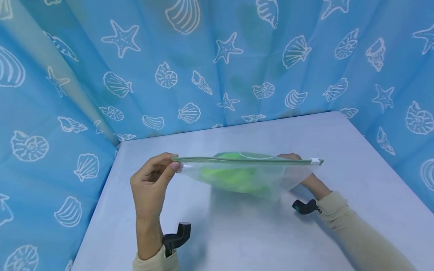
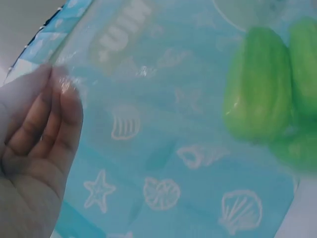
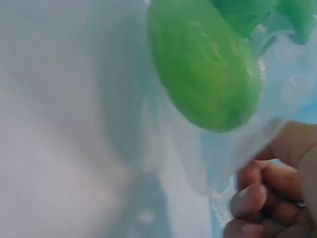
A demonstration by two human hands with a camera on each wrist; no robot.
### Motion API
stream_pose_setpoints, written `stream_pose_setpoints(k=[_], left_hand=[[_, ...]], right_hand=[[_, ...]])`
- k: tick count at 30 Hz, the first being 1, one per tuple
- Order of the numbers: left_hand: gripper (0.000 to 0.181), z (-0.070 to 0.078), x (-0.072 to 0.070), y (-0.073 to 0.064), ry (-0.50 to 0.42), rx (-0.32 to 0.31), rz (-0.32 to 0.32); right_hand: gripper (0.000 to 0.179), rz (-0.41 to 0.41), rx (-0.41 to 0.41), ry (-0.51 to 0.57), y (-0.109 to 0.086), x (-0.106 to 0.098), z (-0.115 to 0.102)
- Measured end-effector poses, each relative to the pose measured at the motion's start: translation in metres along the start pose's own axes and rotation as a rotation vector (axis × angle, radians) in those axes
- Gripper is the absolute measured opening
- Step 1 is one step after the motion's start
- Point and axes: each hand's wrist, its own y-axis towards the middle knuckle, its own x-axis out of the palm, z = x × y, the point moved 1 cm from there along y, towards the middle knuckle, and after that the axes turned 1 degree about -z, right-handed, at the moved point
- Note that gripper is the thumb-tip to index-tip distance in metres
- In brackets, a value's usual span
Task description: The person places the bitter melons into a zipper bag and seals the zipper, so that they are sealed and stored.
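Note:
A clear slider-zip bag (image 1: 288,175) hangs over the table, its green zip strip (image 1: 217,160) stretched nearly level. A white slider (image 1: 315,162) sits close to the strip's right end. Inside lie several light green, oblong, fruit-like pieces (image 2: 260,84), seen through the plastic. Thumb and fingers of my left hand (image 1: 152,178) pinch the strip's left end. My right hand (image 3: 277,183) holds the bag's side edge between thumb and curled fingers; in the head view it is partly hidden behind the bag's right part.
A white-covered table (image 1: 244,233) lies below the bag. Blue curtains (image 1: 203,56) with white shell and starfish prints rise behind the table and along both sides. A black wrist camera (image 1: 178,237) sticks out from the left wrist, another camera (image 1: 304,207) from the right.

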Motion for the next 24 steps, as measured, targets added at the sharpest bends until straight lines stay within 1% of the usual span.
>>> stream_pose_setpoints(k=[2, 4, 6, 7, 8, 9, 10, 13, 16, 18, 20, 22, 24], left_hand=[[0.017, 0.001, -0.007, -0.003, 0.001, 0.031, -0.054], [0.017, 0.001, -0.015, -0.009, -0.037, 0.077, -0.134], [0.015, 0.0, -0.023, -0.019, -0.1, 0.109, -0.226], [0.016, -0.002, -0.026, -0.025, -0.116, 0.116, -0.268], [0.018, -0.005, -0.03, -0.032, -0.125, 0.117, -0.308], [0.022, -0.009, -0.034, -0.039, -0.109, 0.109, -0.338], [0.026, -0.013, -0.037, -0.047, -0.078, 0.097, -0.36], [0.035, -0.026, -0.042, -0.067, 0.049, 0.05, -0.402], [0.036, -0.033, -0.043, -0.086, 0.198, 0.029, -0.429], [0.036, -0.034, -0.042, -0.096, 0.281, 0.05, -0.45], [0.039, -0.035, -0.041, -0.104, 0.346, 0.095, -0.464], [0.041, -0.037, -0.039, -0.111, 0.399, 0.134, -0.476], [0.042, -0.039, -0.038, -0.117, 0.43, 0.145, -0.488]], right_hand=[[0.013, 0.04, -0.03, -0.029, 0.016, -0.005, 0.002], [0.01, 0.083, -0.054, -0.094, 0.031, -0.01, 0.001], [0.007, 0.115, -0.089, -0.14, 0.045, -0.013, -0.001], [0.007, 0.126, -0.109, -0.167, 0.052, -0.013, -0.003], [0.008, 0.138, -0.13, -0.197, 0.06, -0.013, -0.004], [0.008, 0.151, -0.15, -0.233, 0.067, -0.013, -0.005], [0.009, 0.161, -0.172, -0.27, 0.074, -0.012, -0.005], [0.009, 0.166, -0.178, -0.364, 0.092, -0.008, -0.001], [0.009, 0.168, -0.191, -0.43, 0.104, -0.005, 0.004], [0.007, 0.185, -0.223, -0.448, 0.111, -0.003, 0.006], [0.006, 0.217, -0.267, -0.449, 0.117, -0.001, 0.006], [0.007, 0.244, -0.305, -0.452, 0.123, 0.002, 0.006], [0.008, 0.256, -0.32, -0.456, 0.13, 0.006, 0.006]])
